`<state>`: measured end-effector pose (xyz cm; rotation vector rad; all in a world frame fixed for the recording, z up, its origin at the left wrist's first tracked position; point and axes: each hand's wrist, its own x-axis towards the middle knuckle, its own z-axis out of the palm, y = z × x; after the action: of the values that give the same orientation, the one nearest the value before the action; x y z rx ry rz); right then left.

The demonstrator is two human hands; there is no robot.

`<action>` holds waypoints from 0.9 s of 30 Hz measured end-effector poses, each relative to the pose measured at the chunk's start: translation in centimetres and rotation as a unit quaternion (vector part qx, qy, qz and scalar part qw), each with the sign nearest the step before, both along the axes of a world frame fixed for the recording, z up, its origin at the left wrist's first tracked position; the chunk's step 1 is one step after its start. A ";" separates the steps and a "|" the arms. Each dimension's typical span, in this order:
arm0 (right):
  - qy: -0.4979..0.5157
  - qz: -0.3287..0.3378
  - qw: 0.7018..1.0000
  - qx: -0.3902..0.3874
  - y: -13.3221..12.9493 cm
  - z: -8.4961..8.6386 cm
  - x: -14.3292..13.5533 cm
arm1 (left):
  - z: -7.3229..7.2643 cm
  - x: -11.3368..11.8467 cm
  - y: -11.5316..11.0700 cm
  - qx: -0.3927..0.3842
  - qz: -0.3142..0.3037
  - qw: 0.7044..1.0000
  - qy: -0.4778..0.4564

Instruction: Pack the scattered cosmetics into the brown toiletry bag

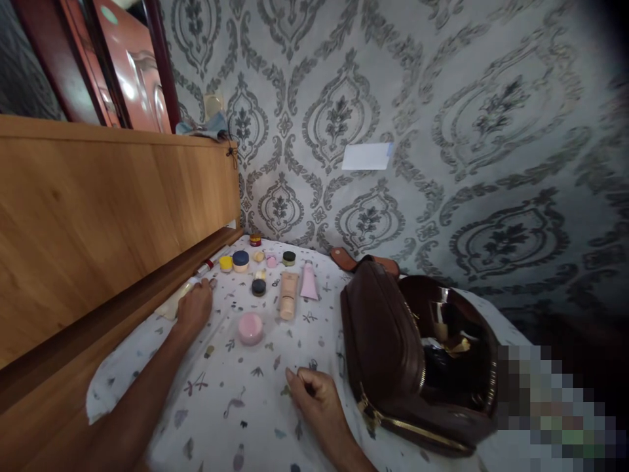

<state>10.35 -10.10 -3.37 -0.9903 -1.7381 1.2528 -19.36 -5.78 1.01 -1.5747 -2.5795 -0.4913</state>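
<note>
At the bed's left edge, my left hand (195,305) is closed over a pale cream tube (171,303); my fingers partly cover it. My right hand (317,400) rests curled above the sheet in front of the bag, with nothing visible in it. Between the hands lies a round pink jar (250,328). Beyond it are a beige tube (288,296), a pink tube (309,282) and a small dark-lidded jar (258,287). Farther back stand a blue-lidded jar (240,261), a yellow-lidded jar (225,263) and a green-lidded jar (289,258).
A brown leather bag (381,328) stands unzipped on the right, with a few items inside. Its brown strap (368,262) lies by the patterned wall (339,118). A wooden headboard (113,196) borders the left. The patterned sheet (226,393) lies beneath everything.
</note>
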 end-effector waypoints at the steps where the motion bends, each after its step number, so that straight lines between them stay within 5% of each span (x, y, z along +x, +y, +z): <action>1: 0.003 -0.001 1.000 -0.002 0.0 -0.1 0.0 | -0.1 -0.1 0.0 0.016 -0.012 1.000 -0.017; 10: 0.026 0.002 0.999 -0.025 -0.2 0.7 0.3 | -0.9 1.7 1.0 0.136 -0.192 0.939 -0.249; 16: 0.133 -0.004 0.984 -0.120 -0.1 1.1 0.6 | 1.5 6.4 0.1 0.140 -0.308 0.863 -0.375; 22: 0.271 -0.085 0.941 -0.185 0.7 1.0 0.8 | 4.0 11.4 -0.9 0.056 -0.458 0.845 -0.271; 27: 0.330 -0.084 0.916 -0.214 0.9 1.3 1.1 | 2.6 13.7 -1.1 0.044 -0.482 0.829 -0.279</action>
<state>11.42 -9.18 -2.04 -0.7927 -0.8591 1.6492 -5.63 -6.87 3.60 -2.9758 -1.7210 -1.2597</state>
